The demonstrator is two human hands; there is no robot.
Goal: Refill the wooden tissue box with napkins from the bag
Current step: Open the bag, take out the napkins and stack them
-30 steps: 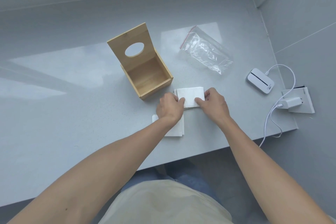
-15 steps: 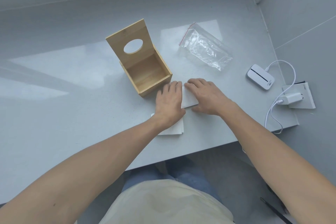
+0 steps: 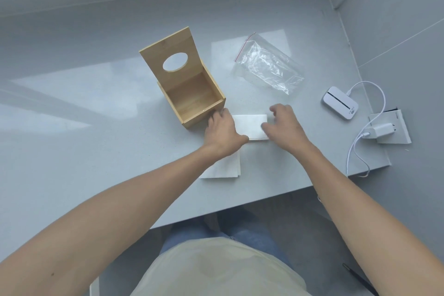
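Wooden box (image 3: 189,94) stands open on the bench (image 3: 72,139), lid up, nothing inside. Left hand (image 3: 222,131) and right hand (image 3: 282,125) flank a folded napkin (image 3: 249,125) beside it, fingers loose. Second napkin (image 3: 223,167) lies under the left wrist; clear bag (image 3: 265,63) lies flat behind.

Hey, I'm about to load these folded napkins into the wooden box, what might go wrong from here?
1. The folded white napkin stack lies loose between your left hand and right hand; lifting it unevenly may let it fan apart.
2. The wooden tissue box touches your left fingers, and its raised lid with the oval hole could be nudged shut.
3. The second white napkin pile under your left wrist might get dragged toward the grey table's edge.
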